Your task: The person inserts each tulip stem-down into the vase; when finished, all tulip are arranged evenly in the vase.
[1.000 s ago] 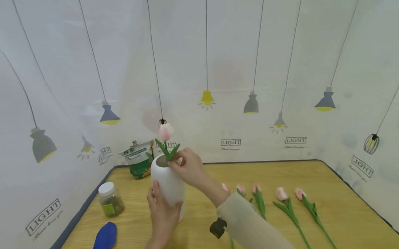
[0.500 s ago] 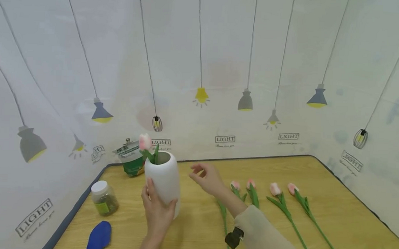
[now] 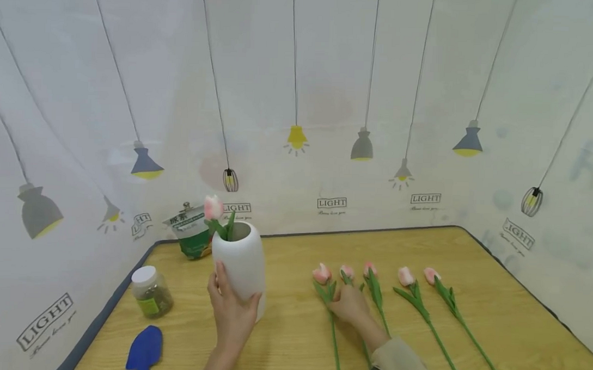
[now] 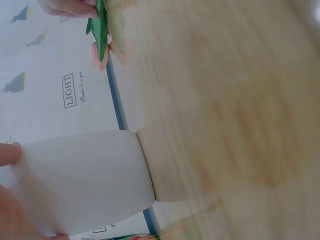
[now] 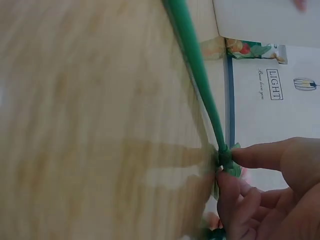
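Observation:
My left hand [image 3: 232, 308] grips a tall white vase [image 3: 241, 262] around its side, and the vase stands on the wooden table. One pink tulip [image 3: 214, 208] leans out of its mouth to the left, leaves at the rim and lower stem hidden inside. To the right, my right hand [image 3: 352, 305] is down at the leftmost lying tulip [image 3: 322, 273]. In the right wrist view, thumb and fingers pinch its green stem [image 5: 200, 82] where the leaves begin. The left wrist view shows the vase's base [image 4: 142, 167] on the table.
Several more pink tulips [image 3: 405, 276] lie side by side on the right of the table [image 3: 291, 348]. At the left are a white-lidded jar [image 3: 152, 294], a blue shovel blade [image 3: 145, 347] and a clipped green-and-white bag [image 3: 192, 233]. A lamp-printed sheet [image 3: 326, 169] walls the table.
My right hand has let go of the tulip in the vase and moved right and down to a lying tulip. The tulip in the vase now leans left. My left hand stays on the vase.

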Available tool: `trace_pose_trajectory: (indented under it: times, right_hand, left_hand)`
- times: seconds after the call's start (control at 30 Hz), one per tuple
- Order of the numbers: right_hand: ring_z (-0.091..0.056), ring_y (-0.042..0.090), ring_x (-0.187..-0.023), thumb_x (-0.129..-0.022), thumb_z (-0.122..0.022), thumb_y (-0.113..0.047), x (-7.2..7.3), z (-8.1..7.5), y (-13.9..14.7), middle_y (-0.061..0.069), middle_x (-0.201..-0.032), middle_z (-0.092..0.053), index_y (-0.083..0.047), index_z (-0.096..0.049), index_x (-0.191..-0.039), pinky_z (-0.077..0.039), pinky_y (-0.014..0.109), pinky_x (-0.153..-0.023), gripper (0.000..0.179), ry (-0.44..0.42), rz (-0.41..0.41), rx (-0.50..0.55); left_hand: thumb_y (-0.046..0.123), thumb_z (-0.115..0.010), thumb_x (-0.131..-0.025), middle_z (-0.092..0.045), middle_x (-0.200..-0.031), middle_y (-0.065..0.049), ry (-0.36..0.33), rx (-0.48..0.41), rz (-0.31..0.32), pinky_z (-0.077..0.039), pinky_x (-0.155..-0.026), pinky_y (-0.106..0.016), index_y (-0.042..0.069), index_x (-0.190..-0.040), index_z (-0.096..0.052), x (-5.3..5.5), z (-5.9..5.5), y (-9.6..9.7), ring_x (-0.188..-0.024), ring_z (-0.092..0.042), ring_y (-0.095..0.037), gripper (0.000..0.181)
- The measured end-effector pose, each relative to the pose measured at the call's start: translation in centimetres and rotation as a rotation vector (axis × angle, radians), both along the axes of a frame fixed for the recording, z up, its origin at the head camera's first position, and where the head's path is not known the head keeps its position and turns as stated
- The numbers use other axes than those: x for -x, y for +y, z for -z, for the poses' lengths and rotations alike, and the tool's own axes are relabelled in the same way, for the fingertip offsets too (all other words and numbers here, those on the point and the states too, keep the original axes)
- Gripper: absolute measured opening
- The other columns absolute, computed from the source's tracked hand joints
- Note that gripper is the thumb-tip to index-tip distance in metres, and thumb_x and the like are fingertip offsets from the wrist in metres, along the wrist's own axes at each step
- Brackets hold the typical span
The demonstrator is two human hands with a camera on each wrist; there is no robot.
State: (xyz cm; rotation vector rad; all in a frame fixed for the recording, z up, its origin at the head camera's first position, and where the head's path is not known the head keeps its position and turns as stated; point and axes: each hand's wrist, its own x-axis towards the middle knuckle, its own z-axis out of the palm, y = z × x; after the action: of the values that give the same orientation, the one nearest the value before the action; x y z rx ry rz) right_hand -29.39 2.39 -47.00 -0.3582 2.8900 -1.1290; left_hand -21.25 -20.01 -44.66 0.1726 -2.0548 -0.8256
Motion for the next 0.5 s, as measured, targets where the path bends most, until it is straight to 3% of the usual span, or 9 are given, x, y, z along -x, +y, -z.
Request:
trace_pose_trajectory:
  times: [0.23, 0.37, 0.5]
  right_hand:
    - [-0.026, 0.003, -0.034, -0.069, -0.061, -0.008, -0.02, -0.02, -0.35, -0.009, -0.038, -0.031, -0.016, -0.036, -0.046, -0.021, 0.014, -0.034, 0.035, -0.064, -0.051, 0.015]
    - [-0.028, 0.003, -0.032, -0.066, -0.06, -0.005, 0.37, 0.42, -0.66, -0.008, -0.038, -0.034, -0.014, -0.039, -0.046, -0.024, 0.014, -0.033, 0.031, -0.095, -0.054, 0.078]
    - [-0.036, 0.005, -0.036, -0.069, -0.062, -0.006, 0.72, 0.91, -0.86, -0.004, -0.046, -0.044, -0.007, -0.05, -0.058, -0.029, 0.015, -0.036, 0.016, -0.167, -0.033, 0.191]
  left_hand:
    - [0.005, -0.081, -0.058, -0.024, -0.131, -0.025, -0.022, -0.021, -0.003, -0.042, -0.077, -0.06, 0.018, -0.143, -0.005, 0.01, -0.38, -0.01, -0.111, -0.037, -0.043, 0.114]
    - [0.005, -0.081, -0.058, -0.024, -0.131, -0.025, -0.019, -0.022, -0.003, -0.042, -0.077, -0.059, 0.018, -0.143, -0.005, 0.02, -0.36, -0.01, -0.111, -0.037, -0.043, 0.114]
    - [0.005, -0.081, -0.058, -0.024, -0.13, -0.025, -0.019, -0.023, -0.003, -0.042, -0.077, -0.059, 0.018, -0.143, -0.005, -0.01, -0.21, 0.03, -0.111, -0.037, -0.043, 0.115]
